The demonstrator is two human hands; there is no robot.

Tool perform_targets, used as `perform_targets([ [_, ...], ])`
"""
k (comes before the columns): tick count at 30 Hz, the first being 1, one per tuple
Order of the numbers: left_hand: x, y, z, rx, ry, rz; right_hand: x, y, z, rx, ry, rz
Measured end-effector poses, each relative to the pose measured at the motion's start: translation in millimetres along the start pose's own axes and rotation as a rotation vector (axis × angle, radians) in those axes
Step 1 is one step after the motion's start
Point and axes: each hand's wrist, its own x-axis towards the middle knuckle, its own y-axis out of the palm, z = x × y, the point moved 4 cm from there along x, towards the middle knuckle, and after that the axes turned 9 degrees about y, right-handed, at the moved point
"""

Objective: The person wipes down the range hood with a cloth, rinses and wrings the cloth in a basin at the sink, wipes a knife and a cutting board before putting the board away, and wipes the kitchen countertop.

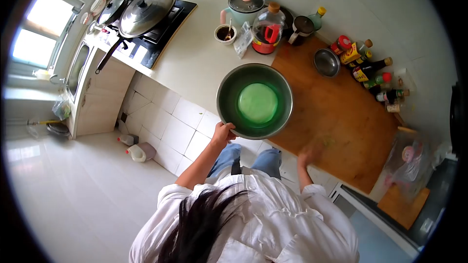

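My left hand (224, 133) grips the near rim of a round metal bowl (228, 98). Inside the bowl lies a smooth, round, light-green mass (258, 103). The bowl is in front of me, around the counter's front edge, by the left side of a brown wooden board (336, 117). My right hand (310, 154) is over the board's front edge, smeared by motion, so its fingers cannot be made out. A small green scrap (329, 141) is on the board close to it.
A lidded pan (147, 11) stands on the stove (168, 27) at left. Behind the bowl are a small cup (225, 34) and a large jar (267, 29). A small metal bowl (326, 63) and several bottles line the back right. Plastic bags (408, 168) lie at right.
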Motion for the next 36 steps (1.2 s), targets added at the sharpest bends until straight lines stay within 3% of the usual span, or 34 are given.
perform_targets([
  [4, -17.3, -76.1, -33.2, 0.042, -0.081, -0.001, -48.9, 23.5, 150.6, 0.236, -0.020, 0.122],
  [7, -17.4, -133.3, -51.8, 0.082, -0.076, -0.077, -38.5, 32.1, 234.4, -0.036, -0.173, 0.234],
  [14, 20.4, -210.4, -93.2, -0.004, 0.070, -0.112, -41.7, 103.0, 341.8, 0.180, -0.204, 0.364],
  [17, 38.0, -211.8, -105.7, -0.046, 0.073, -0.117, -29.8, 115.1, 396.5, 0.015, -0.447, 0.354],
  [20, 52.4, -204.9, -122.2, -0.057, 0.031, -0.115, -0.1, 136.6, 427.9, -0.014, -0.445, 0.392],
  [24, 72.1, -192.9, -139.6, -0.030, 0.011, -0.122, 38.7, 196.8, 417.8, 0.220, -0.336, 0.568],
  [26, 87.6, -192.8, -139.6, -0.032, -0.013, -0.107, 49.4, 208.0, 416.2, 0.042, -0.468, 0.484],
  [28, 97.5, -188.9, -140.1, -0.027, -0.024, -0.083, 53.7, 187.4, 423.0, -0.051, -0.572, 0.404],
  [30, 101.3, -186.9, -143.7, -0.030, -0.038, -0.092, 63.3, 165.9, 424.8, 0.072, -0.591, 0.511],
  [31, 101.2, -184.0, -146.4, -0.050, -0.040, -0.071, 71.2, 154.8, 430.6, 0.241, -0.600, 0.486],
  [36, 98.4, -188.4, -148.2, -0.130, -0.081, 0.023, 88.5, 101.3, 449.2, 0.484, -0.734, 0.560],
])
